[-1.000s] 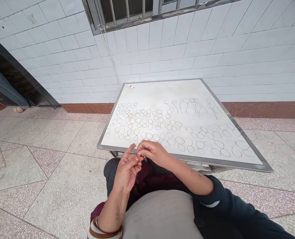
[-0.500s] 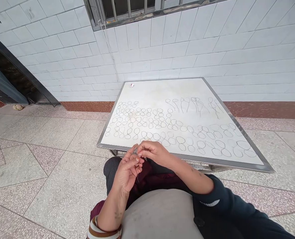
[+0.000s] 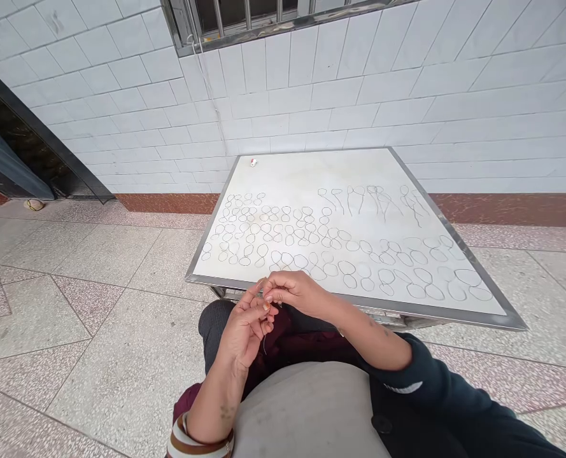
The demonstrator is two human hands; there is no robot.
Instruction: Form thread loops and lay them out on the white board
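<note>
My left hand (image 3: 248,327) is raised palm up before the table's near edge, its thumb and forefinger pinched. My right hand (image 3: 296,294) meets it from the right, also pinching with thumb and forefinger at the left fingertips. Between them is a thin dark wire (image 3: 264,343), with one loose end hanging below the left fingers; the rest is mostly hidden by the fingers. Beyond my hands, many thin wire loops (image 3: 300,261) lie in rows on the white table (image 3: 302,175). Longer looped pieces with tails (image 3: 356,198) lie at the back right.
A small white and red object (image 3: 253,163) sits at the table's back left corner. The table's metal rim (image 3: 464,315) runs close in front of my knees. Behind stands a tiled wall (image 3: 273,108) with a barred window (image 3: 249,19). A dark doorway (image 3: 20,140) is at far left.
Almost nothing differs. Both hands stay together at the same spot, with only a slight shift of the fingers around the wire.
</note>
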